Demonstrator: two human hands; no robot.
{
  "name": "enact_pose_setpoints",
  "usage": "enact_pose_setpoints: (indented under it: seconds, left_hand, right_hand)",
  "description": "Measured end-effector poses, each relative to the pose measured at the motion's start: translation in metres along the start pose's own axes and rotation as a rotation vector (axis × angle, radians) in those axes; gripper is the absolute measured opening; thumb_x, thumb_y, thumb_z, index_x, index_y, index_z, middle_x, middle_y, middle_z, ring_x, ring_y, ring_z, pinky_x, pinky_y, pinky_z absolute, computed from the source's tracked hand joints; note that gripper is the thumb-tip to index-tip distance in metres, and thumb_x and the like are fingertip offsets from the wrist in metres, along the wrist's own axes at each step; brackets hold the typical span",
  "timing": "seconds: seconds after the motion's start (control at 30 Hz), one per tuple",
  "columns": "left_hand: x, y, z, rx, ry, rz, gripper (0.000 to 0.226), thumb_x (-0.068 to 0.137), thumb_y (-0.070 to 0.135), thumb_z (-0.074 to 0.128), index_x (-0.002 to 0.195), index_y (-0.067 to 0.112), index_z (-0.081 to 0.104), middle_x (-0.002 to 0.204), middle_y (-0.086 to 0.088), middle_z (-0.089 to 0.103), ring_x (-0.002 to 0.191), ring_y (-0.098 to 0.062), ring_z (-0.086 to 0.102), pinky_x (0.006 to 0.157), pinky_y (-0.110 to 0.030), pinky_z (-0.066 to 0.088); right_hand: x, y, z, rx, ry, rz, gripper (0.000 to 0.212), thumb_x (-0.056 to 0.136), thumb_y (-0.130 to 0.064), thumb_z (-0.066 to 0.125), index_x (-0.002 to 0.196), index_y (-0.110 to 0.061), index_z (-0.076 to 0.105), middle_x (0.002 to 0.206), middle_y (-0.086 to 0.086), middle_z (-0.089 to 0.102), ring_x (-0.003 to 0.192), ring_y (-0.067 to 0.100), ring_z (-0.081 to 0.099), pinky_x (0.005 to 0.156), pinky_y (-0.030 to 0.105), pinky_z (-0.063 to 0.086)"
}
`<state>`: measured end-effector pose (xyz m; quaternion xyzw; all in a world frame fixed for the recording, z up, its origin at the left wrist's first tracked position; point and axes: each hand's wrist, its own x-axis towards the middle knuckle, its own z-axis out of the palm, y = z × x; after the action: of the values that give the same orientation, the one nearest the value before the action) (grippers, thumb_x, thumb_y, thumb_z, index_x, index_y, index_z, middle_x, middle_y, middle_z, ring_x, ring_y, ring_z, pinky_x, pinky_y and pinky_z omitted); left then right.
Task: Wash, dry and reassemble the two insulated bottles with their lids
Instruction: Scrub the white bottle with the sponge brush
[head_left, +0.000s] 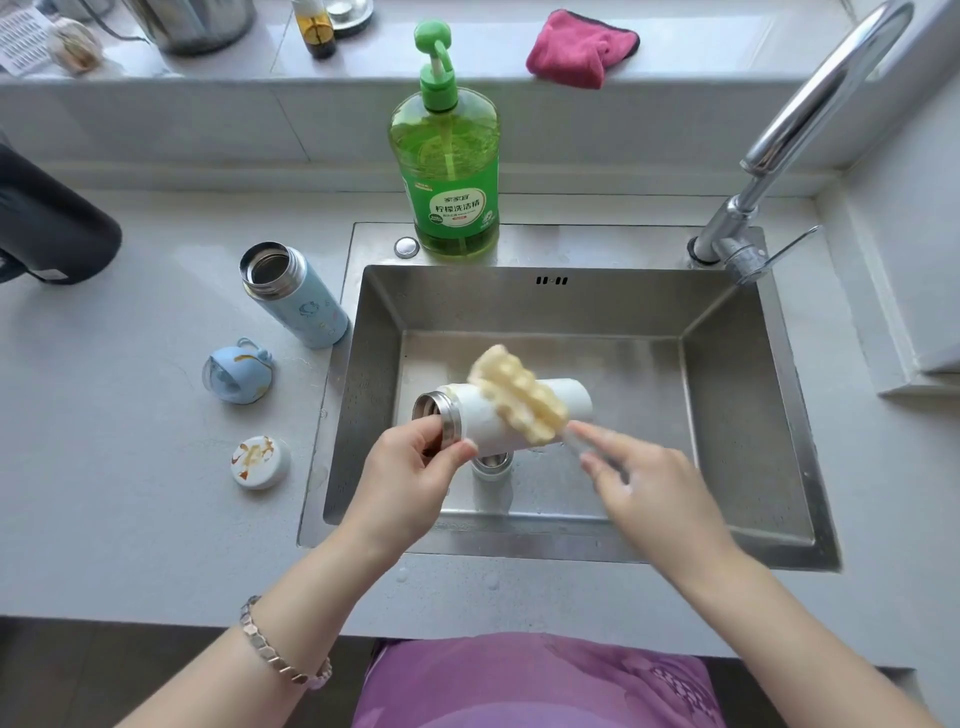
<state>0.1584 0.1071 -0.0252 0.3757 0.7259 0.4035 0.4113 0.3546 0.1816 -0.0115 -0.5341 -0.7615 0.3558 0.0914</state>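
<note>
Centre, above sink (727, 312): fingers of left hand (410, 470) curl round neck of white bottle (483, 421); right hand (644, 483) pinches sponge brush (519, 397) lying across it. Left, on surface (130, 467): blue bottle (298, 299), blue lid (236, 371), white lid (260, 461).

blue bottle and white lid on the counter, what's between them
The blue lid lies between the blue bottle and the white lid; the head view shows it.

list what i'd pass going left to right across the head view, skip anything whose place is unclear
dark container → blue bottle → white bottle → faucet
</note>
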Motion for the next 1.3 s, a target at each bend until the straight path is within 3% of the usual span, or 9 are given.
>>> enact_pose_setpoints:
  seconds: [0.1,0.23,0.33,0.53,0.7,0.83,0.93,1.1,1.3]
  left_hand:
    - [-0.004,0.003,-0.002,0.138,0.011,0.146,0.023,0.087,0.007,0.063,0.068,-0.002,0.052,0.058,-0.004,0.044,0.053,-0.007,0.036,0.052,-0.018,0.03]
    - [-0.003,0.004,-0.006,0.365,-0.005,0.445,0.017,0.086,0.015,0.057,0.071,0.006,0.053,0.071,0.016,0.044,0.07,0.004,0.043,0.065,-0.005,0.033]
    - [-0.001,0.001,-0.011,0.414,-0.065,0.639,0.01,0.088,0.016,0.048,0.079,0.016,0.043,0.075,0.013,0.038,0.076,-0.001,0.038,0.071,-0.009,0.034]
    - [0.006,-0.005,-0.016,0.554,-0.097,0.897,0.005,0.09,0.009,0.046,0.092,0.013,0.043,0.084,-0.007,0.053,0.085,-0.02,0.045,0.077,-0.023,0.042]
    - [0.006,-0.005,-0.017,0.521,-0.118,0.846,0.004,0.09,0.011,0.046,0.091,0.013,0.044,0.08,-0.006,0.054,0.084,-0.014,0.045,0.077,-0.023,0.042]
    - [0.004,-0.002,-0.01,0.443,-0.032,0.695,0.008,0.087,0.016,0.048,0.08,0.015,0.045,0.078,0.009,0.042,0.078,-0.006,0.039,0.075,-0.01,0.035]
    - [0.003,-0.001,-0.008,0.424,0.038,0.617,0.017,0.086,0.018,0.046,0.075,0.007,0.05,0.076,0.007,0.043,0.074,-0.007,0.04,0.072,-0.006,0.033]
    - [0.003,-0.001,-0.01,0.503,-0.095,0.823,0.003,0.09,0.012,0.048,0.089,0.014,0.045,0.081,0.0,0.051,0.084,-0.014,0.046,0.074,-0.02,0.042]
    - [0.009,0.001,-0.025,0.603,-0.077,0.957,0.007,0.089,0.008,0.048,0.097,0.009,0.047,0.081,-0.01,0.06,0.087,-0.022,0.05,0.071,-0.032,0.047]
  right_hand:
    - [0.013,0.016,-0.008,-0.118,-0.016,0.195,0.036,0.092,-0.02,0.052,0.126,-0.03,0.058,0.103,0.006,0.071,0.083,0.027,0.061,0.069,0.031,0.043]
    - [-0.009,-0.014,-0.004,0.079,-0.032,-0.077,0.035,0.089,-0.015,0.059,0.121,-0.029,0.061,0.094,0.003,0.073,0.078,0.019,0.064,0.075,0.031,0.047]
    - [0.011,0.003,-0.018,0.045,-0.064,0.122,0.033,0.09,-0.02,0.057,0.121,-0.029,0.063,0.074,-0.008,0.063,0.074,0.014,0.054,0.072,0.027,0.042]
    - [0.005,-0.015,-0.026,0.114,-0.125,-0.028,0.031,0.088,-0.018,0.06,0.114,-0.034,0.064,0.051,-0.032,0.051,0.061,-0.003,0.053,0.063,0.01,0.038]
    - [-0.006,-0.019,-0.019,0.044,0.003,-0.069,0.031,0.089,-0.017,0.059,0.117,-0.028,0.064,0.094,-0.006,0.072,0.082,0.011,0.062,0.072,0.022,0.042]
    - [-0.03,-0.025,0.002,0.046,0.15,-0.17,0.037,0.082,-0.02,0.054,0.117,-0.026,0.065,0.06,-0.007,0.056,0.057,0.0,0.043,0.052,0.022,0.03]
    - [-0.036,-0.021,0.005,0.084,0.121,-0.141,0.036,0.084,-0.019,0.055,0.118,-0.028,0.064,0.06,-0.01,0.051,0.058,-0.001,0.046,0.053,0.021,0.031]
    - [-0.007,-0.025,-0.006,0.087,0.064,-0.093,0.039,0.089,-0.015,0.058,0.122,-0.034,0.058,0.079,0.001,0.068,0.059,0.005,0.051,0.06,0.019,0.038]
    - [-0.006,-0.013,-0.016,0.099,-0.046,-0.015,0.033,0.089,-0.015,0.058,0.119,-0.028,0.063,0.087,-0.017,0.067,0.065,0.0,0.059,0.063,0.007,0.04]
